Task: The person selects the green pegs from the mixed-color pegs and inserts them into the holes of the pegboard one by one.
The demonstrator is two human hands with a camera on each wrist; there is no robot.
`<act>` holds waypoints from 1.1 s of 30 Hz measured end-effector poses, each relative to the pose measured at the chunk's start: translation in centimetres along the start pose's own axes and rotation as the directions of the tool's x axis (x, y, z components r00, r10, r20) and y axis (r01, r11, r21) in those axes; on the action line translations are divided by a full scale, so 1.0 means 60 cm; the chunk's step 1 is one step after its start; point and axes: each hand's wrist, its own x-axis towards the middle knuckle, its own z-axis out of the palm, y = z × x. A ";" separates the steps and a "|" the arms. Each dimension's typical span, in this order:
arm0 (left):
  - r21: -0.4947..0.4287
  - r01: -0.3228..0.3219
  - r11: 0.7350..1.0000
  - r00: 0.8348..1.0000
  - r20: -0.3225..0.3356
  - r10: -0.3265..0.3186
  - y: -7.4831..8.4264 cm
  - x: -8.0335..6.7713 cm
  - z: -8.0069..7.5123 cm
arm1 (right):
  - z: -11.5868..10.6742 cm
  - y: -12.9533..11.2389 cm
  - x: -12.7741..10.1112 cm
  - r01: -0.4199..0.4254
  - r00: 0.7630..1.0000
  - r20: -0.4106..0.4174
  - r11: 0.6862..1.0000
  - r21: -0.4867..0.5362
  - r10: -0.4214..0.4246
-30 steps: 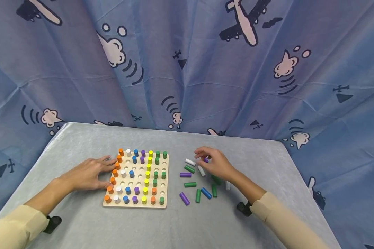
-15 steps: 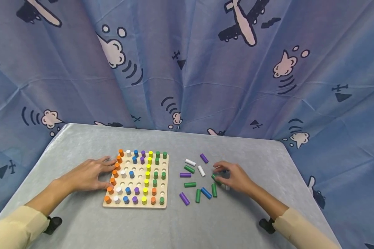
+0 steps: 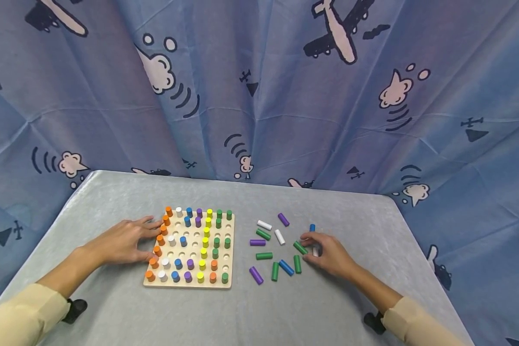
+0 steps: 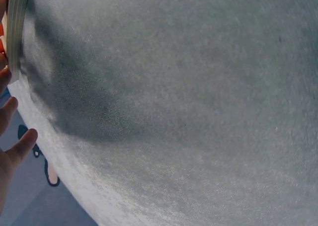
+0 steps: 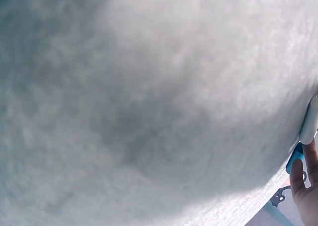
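Observation:
In the head view my left hand [image 3: 123, 240] rests at the left edge of a wooden peg board [image 3: 194, 283], fingers and thumb spread beside its column of orange pegs [image 3: 160, 240]. White, blue, purple, yellow and green pegs stand in other holes; some holes are bare. My right hand [image 3: 328, 254] hovers low over the loose pegs, thumb and forefinger apart. A white peg [image 3: 315, 251] shows between them, partly hidden. A green peg [image 3: 300, 247] lies by the fingertips, and a blue peg [image 3: 312, 227] just beyond. The right wrist view shows a white peg [image 5: 310, 120] against the fingers.
Loose pegs lie between board and right hand, among them a purple peg [image 3: 283, 219], a white peg [image 3: 265, 225] and a blue peg [image 3: 286, 268]. A grey cloth [image 3: 259, 307] covers the table. Behind hangs a blue curtain [image 3: 285, 134] with printed airplanes.
My right hand has moved right and nearer, away from the purple peg, which now lies in full view. The blue peg beyond the hand has come into sight. My left hand stays put.

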 end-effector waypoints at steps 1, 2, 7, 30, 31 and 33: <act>0.000 0.000 1.000 1.000 0.001 0.000 0.000 0.000 0.000 | 0.001 0.000 0.000 -0.004 1.000 -0.003 1.000 0.002 0.004; 0.000 -0.001 1.000 1.000 0.002 0.001 0.000 0.000 0.000 | 0.001 0.000 -0.001 -0.005 1.000 -0.004 1.000 0.006 0.005; -0.002 0.007 1.000 1.000 0.003 -0.007 0.001 -0.001 0.000 | 0.000 -0.002 -0.001 -0.014 1.000 0.005 1.000 0.009 0.014; -0.025 -0.008 1.000 1.000 -0.022 0.007 0.005 -0.002 -0.002 | -0.025 -0.019 0.019 0.023 1.000 -0.020 0.999 0.036 -0.022; -0.025 -0.008 1.000 1.000 -0.021 0.007 0.005 -0.002 -0.002 | -0.026 -0.020 0.021 0.023 0.999 -0.024 0.999 0.041 -0.022; -0.024 -0.005 1.000 1.000 -0.019 0.005 0.005 -0.002 -0.003 | -0.027 -0.023 0.024 0.034 0.999 -0.029 0.998 0.043 -0.033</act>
